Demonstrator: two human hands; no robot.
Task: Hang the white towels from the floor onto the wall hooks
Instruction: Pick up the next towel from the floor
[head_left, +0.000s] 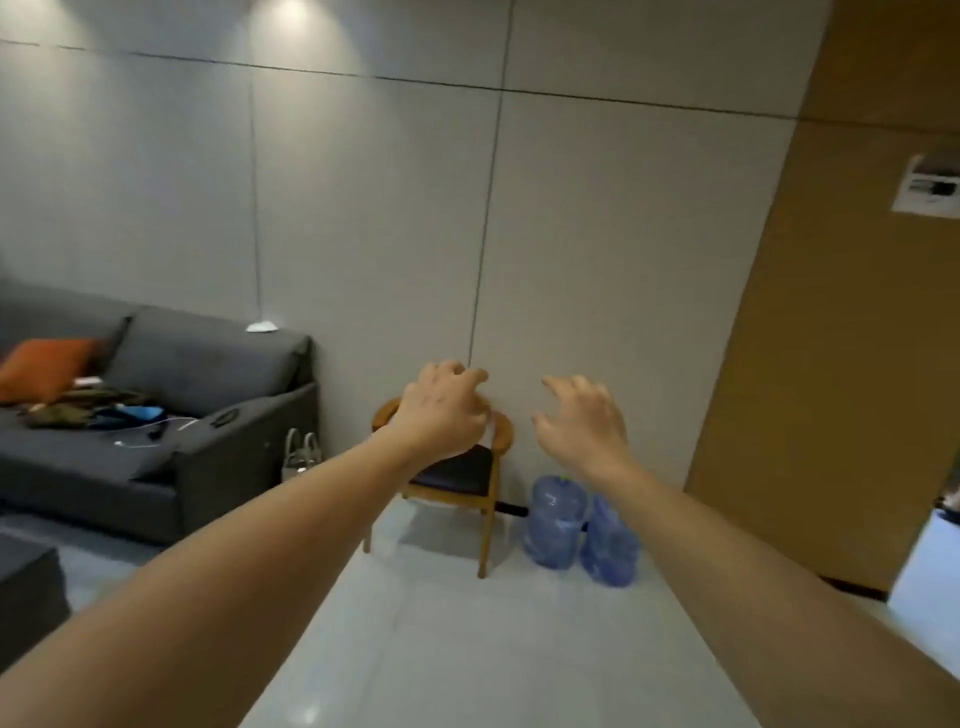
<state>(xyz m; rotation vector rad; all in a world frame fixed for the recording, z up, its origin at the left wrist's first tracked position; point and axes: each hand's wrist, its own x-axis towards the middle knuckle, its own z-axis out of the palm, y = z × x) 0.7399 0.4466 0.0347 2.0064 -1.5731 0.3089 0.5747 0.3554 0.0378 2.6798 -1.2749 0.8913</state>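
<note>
Towels aren't in sight, nor hooks, honestly. Our left hand (441, 410) and right hand (582, 421) hang loosely curled, holding nothing. We risk hunting the wrong wall.

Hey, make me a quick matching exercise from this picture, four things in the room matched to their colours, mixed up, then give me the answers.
Things:
1. sofa
2. cushion
3. water jugs
4. chair seat

Colours:
A. blue
B. black
C. grey
D. orange

Pairs: 1-C, 2-D, 3-A, 4-B
</note>
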